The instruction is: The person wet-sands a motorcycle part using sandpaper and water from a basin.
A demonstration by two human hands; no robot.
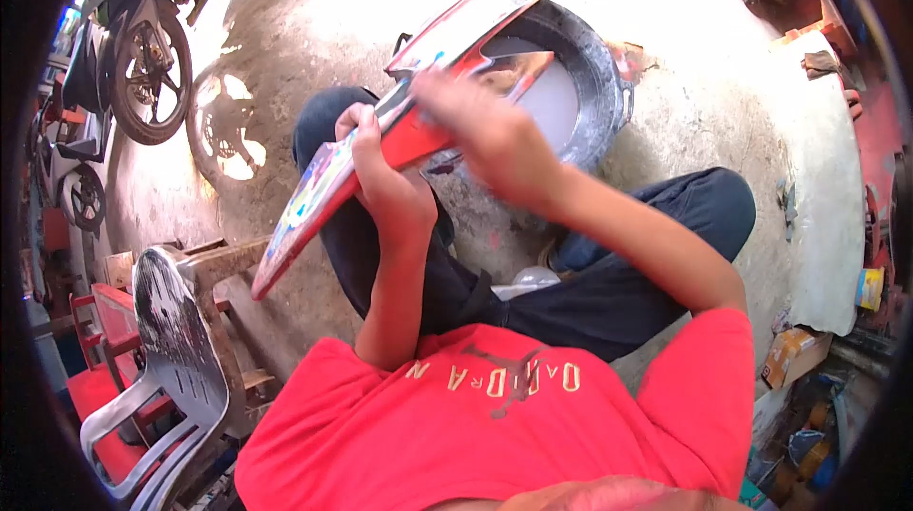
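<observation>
A long motorcycle body panel (314,199), red with white and multicoloured patches, slants across my lap. My left hand (388,169) grips its middle, with the fingers curled over the edge. Against the panel's upper part lies my right hand (499,140), smeared by motion; whether it holds anything is hidden. Beyond both hands stands a round black tub (609,69) with cloudy whitish water (556,116) in it. The panel's forked far end reaches over the tub's near left side.
A motorcycle (147,64) is parked at upper left. A paint-marked grey plastic chair (176,330) stands at lower left. To the right are a long pale board (825,197) and a cardboard box (797,356). A clear plastic item (535,278) sits between my legs.
</observation>
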